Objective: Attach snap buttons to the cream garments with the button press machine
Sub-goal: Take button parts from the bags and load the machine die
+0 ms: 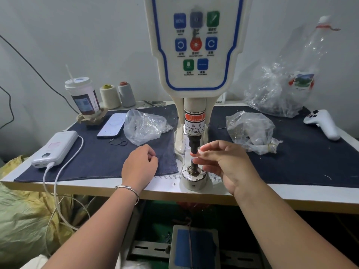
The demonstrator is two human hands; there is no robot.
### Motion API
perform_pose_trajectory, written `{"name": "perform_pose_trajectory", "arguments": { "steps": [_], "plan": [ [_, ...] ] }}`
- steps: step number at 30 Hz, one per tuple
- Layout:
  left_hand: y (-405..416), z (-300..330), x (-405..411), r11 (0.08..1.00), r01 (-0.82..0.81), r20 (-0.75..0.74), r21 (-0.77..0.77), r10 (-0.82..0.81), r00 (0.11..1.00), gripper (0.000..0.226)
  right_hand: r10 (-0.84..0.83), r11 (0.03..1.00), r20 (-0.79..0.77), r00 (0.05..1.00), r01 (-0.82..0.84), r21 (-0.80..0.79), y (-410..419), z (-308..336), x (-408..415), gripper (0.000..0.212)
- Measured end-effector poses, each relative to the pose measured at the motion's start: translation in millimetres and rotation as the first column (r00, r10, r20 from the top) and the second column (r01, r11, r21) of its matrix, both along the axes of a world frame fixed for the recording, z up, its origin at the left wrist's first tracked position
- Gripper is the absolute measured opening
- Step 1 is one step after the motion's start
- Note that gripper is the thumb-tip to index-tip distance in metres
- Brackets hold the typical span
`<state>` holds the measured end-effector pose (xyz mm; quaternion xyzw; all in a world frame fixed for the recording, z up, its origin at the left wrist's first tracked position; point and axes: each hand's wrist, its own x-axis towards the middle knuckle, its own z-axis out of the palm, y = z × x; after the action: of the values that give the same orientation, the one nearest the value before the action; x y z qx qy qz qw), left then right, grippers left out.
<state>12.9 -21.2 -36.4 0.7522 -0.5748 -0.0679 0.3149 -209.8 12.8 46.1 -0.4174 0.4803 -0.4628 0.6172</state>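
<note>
**Ana:** Both forearms reach in from the bottom edge. What is the biggest thing past them?

**Ben:** That is the white table (291, 193), with a dark blue cloth (101, 158) spread over most of its top. The button press machine (196, 55) stands at the middle, its control panel facing us and its black punch (194, 145) pointing down at the round metal base (194, 179) at the table's front edge.

**Ana:** And the hands?

**Ben:** The right hand (223, 164) is at the gap between punch and base, thumb and forefinger pinched together just under the punch tip. Something small may sit between them, but I cannot tell what. The left hand (139, 162) rests on the cloth left of the base, fingers loosely curled, holding nothing I can see. A silver bracelet (128, 190) circles that wrist.

**Ana:** Where are the snaps and the cream garments?

**Ben:** Two crumpled clear bags flank the machine, one on the left (143, 126) and one on the right (250, 131); the contents are too blurred to name. No garment shows on the table.

**Ana:** Smaller things?

**Ben:** A white power bank (56, 148) with a cable, a phone (111, 125), a lidded cup (83, 96), two thread cones (110, 96) and a white controller (324, 123) at far right.
</note>
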Motion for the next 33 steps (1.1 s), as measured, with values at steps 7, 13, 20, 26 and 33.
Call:
{"name": "perform_pose_trajectory", "arguments": {
  "steps": [7, 13, 20, 26, 33],
  "plan": [
    [1.1, 1.4, -0.5, 1.0, 0.004, -0.004, 0.0, -0.004, 1.0, 0.015, -0.002, 0.976, 0.265, 0.964, -0.056, 0.211, 0.3, 1.6, -4.6, 0.015],
    [9.5, 6.3, 0.1, 0.996, 0.018, -0.162, -0.093, -0.033, 0.986, 0.019, -0.038, 0.947, 0.363, 0.931, -0.083, 0.311, 0.1, 6.6, -11.9, 0.018],
    [-19.4, 41.8, 41.7, 0.998, -0.021, -0.094, -0.064, 0.015, 0.995, 0.016, 0.106, 0.944, 0.353, 0.93, -0.206, 0.259, 2.2, 16.1, -25.1, 0.025],
    [-75.4, 61.1, 64.4, 0.999, -0.04, 0.193, 0.029, 0.033, 0.981, 0.031, 0.261, 0.945, 0.246, 0.934, -0.299, 0.135, -0.8, 20.2, -35.0, 0.041],
    [-100.6, 49.0, 57.7, 0.938, -0.291, 0.557, 0.19, 0.141, 0.819, 0.028, 0.134, 0.988, 0.067, 0.989, -0.138, 0.063, -5.0, 5.8, -67.2, 0.04]
  ]
}}
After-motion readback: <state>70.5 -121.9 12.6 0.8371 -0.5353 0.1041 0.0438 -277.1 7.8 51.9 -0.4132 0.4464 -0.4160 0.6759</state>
